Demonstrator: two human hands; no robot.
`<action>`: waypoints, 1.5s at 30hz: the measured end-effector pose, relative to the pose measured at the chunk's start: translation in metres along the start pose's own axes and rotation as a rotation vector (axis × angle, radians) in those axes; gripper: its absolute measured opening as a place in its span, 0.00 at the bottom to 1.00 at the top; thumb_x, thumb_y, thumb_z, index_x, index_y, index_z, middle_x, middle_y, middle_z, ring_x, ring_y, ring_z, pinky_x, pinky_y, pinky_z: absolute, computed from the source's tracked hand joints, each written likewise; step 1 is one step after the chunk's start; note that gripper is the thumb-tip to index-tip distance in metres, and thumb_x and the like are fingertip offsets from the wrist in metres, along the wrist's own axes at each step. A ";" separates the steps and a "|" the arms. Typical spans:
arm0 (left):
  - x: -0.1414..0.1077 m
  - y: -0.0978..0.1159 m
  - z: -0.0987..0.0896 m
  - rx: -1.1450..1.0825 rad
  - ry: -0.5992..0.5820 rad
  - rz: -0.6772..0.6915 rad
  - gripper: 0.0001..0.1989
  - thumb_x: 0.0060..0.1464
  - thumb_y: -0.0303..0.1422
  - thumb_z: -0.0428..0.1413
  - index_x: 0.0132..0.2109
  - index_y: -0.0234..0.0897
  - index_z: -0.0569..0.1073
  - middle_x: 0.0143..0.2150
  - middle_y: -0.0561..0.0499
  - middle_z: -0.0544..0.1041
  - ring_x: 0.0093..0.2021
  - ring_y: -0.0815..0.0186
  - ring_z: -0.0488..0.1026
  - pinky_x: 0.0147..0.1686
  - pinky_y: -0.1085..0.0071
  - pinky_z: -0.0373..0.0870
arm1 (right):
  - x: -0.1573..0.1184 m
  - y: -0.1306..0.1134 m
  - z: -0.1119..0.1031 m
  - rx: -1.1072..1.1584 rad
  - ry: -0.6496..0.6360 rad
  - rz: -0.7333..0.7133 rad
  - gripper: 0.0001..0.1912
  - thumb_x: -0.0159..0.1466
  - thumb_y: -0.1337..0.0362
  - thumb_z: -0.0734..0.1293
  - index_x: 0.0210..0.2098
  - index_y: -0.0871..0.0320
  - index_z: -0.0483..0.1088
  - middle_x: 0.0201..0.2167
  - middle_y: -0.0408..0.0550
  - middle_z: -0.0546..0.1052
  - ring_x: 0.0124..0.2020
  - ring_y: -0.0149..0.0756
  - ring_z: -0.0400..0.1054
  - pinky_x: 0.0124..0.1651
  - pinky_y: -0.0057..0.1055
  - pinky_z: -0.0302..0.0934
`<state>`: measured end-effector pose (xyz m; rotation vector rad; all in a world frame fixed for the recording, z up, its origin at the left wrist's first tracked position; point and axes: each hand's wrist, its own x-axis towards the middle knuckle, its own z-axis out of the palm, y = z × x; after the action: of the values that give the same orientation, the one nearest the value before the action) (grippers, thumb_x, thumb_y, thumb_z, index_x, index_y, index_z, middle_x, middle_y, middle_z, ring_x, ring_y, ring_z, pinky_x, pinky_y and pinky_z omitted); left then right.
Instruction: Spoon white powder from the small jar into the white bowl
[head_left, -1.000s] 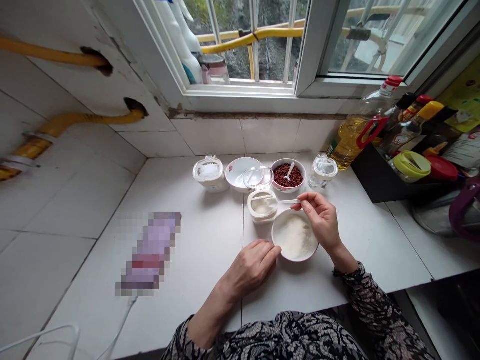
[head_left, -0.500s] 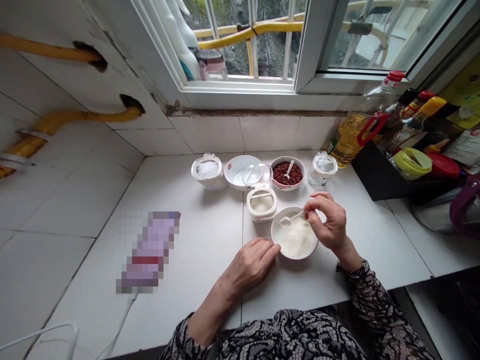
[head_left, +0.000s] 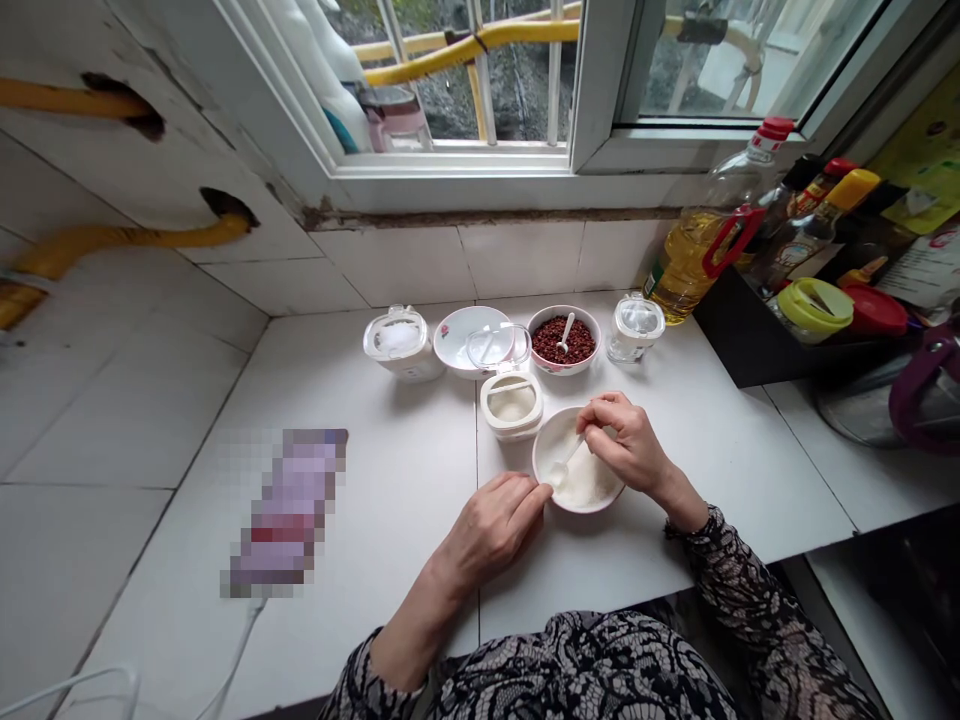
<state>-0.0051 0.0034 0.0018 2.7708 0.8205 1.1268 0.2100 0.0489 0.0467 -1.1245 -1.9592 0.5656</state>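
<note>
A glossy white ceramic bowl [head_left: 577, 460], smooth plastic spoon [head_left: 565, 462], glazed countertop tile [head_left: 390, 440].

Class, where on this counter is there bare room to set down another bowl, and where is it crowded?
Bare counter: right of the white bowl, and between the left hand and blurred object. Crowded: the row along the wall.

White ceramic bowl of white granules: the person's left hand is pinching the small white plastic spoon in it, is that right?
No, the head view shows the right hand pinching the small white plastic spoon in the white ceramic bowl of white granules.
</note>
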 end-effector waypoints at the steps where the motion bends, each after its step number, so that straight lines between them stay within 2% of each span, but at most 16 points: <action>1: 0.000 0.000 0.000 0.000 0.001 0.000 0.11 0.66 0.20 0.44 0.46 0.31 0.69 0.32 0.46 0.76 0.32 0.64 0.73 0.34 0.67 0.76 | 0.000 0.000 -0.001 0.026 0.008 0.047 0.10 0.58 0.72 0.59 0.26 0.54 0.69 0.23 0.43 0.75 0.33 0.37 0.69 0.44 0.36 0.63; 7: -0.001 0.000 0.000 -0.005 0.004 0.002 0.10 0.66 0.20 0.44 0.47 0.30 0.69 0.33 0.46 0.76 0.33 0.64 0.73 0.35 0.66 0.76 | 0.002 0.001 -0.007 0.161 0.044 0.273 0.09 0.56 0.69 0.60 0.24 0.55 0.69 0.17 0.40 0.70 0.27 0.35 0.66 0.39 0.33 0.61; 10: -0.001 0.000 0.000 -0.002 0.008 -0.001 0.11 0.67 0.21 0.44 0.48 0.31 0.69 0.33 0.46 0.77 0.33 0.64 0.74 0.35 0.66 0.76 | 0.002 0.003 -0.010 0.191 0.041 0.309 0.09 0.56 0.70 0.59 0.24 0.56 0.69 0.17 0.39 0.69 0.25 0.33 0.64 0.37 0.32 0.61; 14: -0.001 0.000 0.000 -0.004 0.000 -0.002 0.11 0.66 0.20 0.44 0.48 0.31 0.69 0.33 0.46 0.76 0.33 0.64 0.74 0.35 0.66 0.76 | 0.001 0.003 -0.009 0.079 0.022 0.166 0.09 0.57 0.71 0.60 0.24 0.55 0.69 0.22 0.41 0.73 0.30 0.36 0.67 0.45 0.36 0.63; 17: -0.001 0.000 0.000 -0.002 -0.002 0.006 0.10 0.66 0.20 0.45 0.47 0.30 0.69 0.33 0.45 0.77 0.33 0.63 0.74 0.35 0.66 0.76 | 0.001 0.002 -0.004 0.030 -0.088 0.013 0.10 0.57 0.72 0.60 0.25 0.55 0.68 0.23 0.40 0.74 0.26 0.32 0.64 0.54 0.41 0.60; 19: -0.001 0.000 0.000 -0.001 -0.003 0.007 0.10 0.65 0.20 0.45 0.47 0.30 0.69 0.33 0.45 0.77 0.33 0.62 0.74 0.35 0.66 0.76 | 0.001 0.000 -0.002 0.040 -0.128 -0.011 0.10 0.57 0.73 0.59 0.25 0.55 0.68 0.22 0.39 0.74 0.25 0.31 0.63 0.56 0.42 0.59; 22: -0.001 0.000 0.000 -0.003 -0.005 -0.002 0.11 0.65 0.20 0.45 0.48 0.31 0.69 0.33 0.45 0.77 0.33 0.63 0.75 0.35 0.65 0.77 | 0.001 -0.001 -0.004 0.080 -0.078 0.086 0.10 0.57 0.71 0.60 0.24 0.54 0.69 0.23 0.42 0.74 0.32 0.36 0.67 0.50 0.39 0.62; 24: -0.001 0.000 0.000 -0.005 0.002 -0.001 0.11 0.65 0.20 0.45 0.48 0.31 0.69 0.33 0.46 0.77 0.33 0.63 0.75 0.35 0.65 0.77 | 0.002 -0.001 -0.007 0.121 -0.029 0.185 0.09 0.56 0.69 0.60 0.23 0.54 0.69 0.21 0.42 0.73 0.34 0.38 0.67 0.44 0.35 0.62; 29: 0.000 0.000 -0.001 -0.002 0.012 0.013 0.10 0.65 0.19 0.45 0.47 0.30 0.69 0.33 0.45 0.77 0.33 0.63 0.74 0.34 0.66 0.76 | 0.005 0.001 -0.011 0.339 0.019 0.424 0.07 0.52 0.66 0.60 0.23 0.56 0.69 0.16 0.38 0.67 0.21 0.30 0.61 0.28 0.29 0.56; 32: 0.000 0.001 -0.001 0.002 0.011 0.013 0.10 0.65 0.20 0.45 0.47 0.30 0.69 0.33 0.45 0.77 0.33 0.63 0.74 0.34 0.66 0.76 | 0.008 0.004 -0.011 0.463 0.059 0.517 0.06 0.51 0.64 0.62 0.22 0.57 0.70 0.14 0.38 0.67 0.19 0.29 0.60 0.26 0.28 0.55; 35: 0.000 0.001 0.000 0.004 0.008 0.004 0.10 0.66 0.20 0.45 0.47 0.30 0.69 0.33 0.46 0.77 0.32 0.64 0.74 0.35 0.66 0.76 | 0.011 0.006 -0.012 0.547 0.096 0.544 0.06 0.51 0.63 0.63 0.23 0.57 0.71 0.14 0.38 0.69 0.19 0.29 0.61 0.28 0.28 0.58; 38: 0.001 0.001 0.000 0.003 0.007 0.000 0.11 0.66 0.20 0.44 0.47 0.30 0.69 0.33 0.46 0.77 0.32 0.64 0.74 0.34 0.66 0.76 | 0.014 0.003 -0.012 0.577 0.148 0.510 0.06 0.54 0.62 0.65 0.26 0.57 0.71 0.16 0.39 0.72 0.21 0.31 0.66 0.32 0.30 0.63; 41: 0.002 0.001 -0.001 0.009 0.004 0.005 0.11 0.66 0.20 0.43 0.47 0.31 0.69 0.33 0.46 0.77 0.32 0.64 0.74 0.34 0.66 0.76 | 0.014 -0.004 -0.007 0.518 0.222 0.413 0.06 0.61 0.61 0.65 0.33 0.56 0.71 0.22 0.42 0.77 0.27 0.34 0.72 0.38 0.33 0.68; 43: 0.002 0.002 -0.002 0.018 0.003 0.007 0.11 0.66 0.20 0.43 0.47 0.31 0.69 0.32 0.47 0.76 0.32 0.64 0.73 0.34 0.66 0.76 | 0.012 -0.009 -0.002 0.416 0.266 0.300 0.06 0.65 0.61 0.64 0.38 0.56 0.71 0.29 0.45 0.80 0.32 0.36 0.75 0.41 0.35 0.69; 45: 0.003 0.002 -0.002 0.027 -0.001 0.007 0.11 0.66 0.20 0.43 0.46 0.31 0.69 0.32 0.47 0.76 0.31 0.64 0.73 0.33 0.66 0.76 | 0.011 -0.011 0.005 0.240 0.263 0.113 0.05 0.68 0.65 0.63 0.41 0.55 0.71 0.34 0.47 0.81 0.36 0.37 0.76 0.46 0.39 0.69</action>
<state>-0.0037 0.0027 0.0058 2.7973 0.8329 1.1239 0.1970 0.0530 0.0565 -1.1013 -1.5662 0.6577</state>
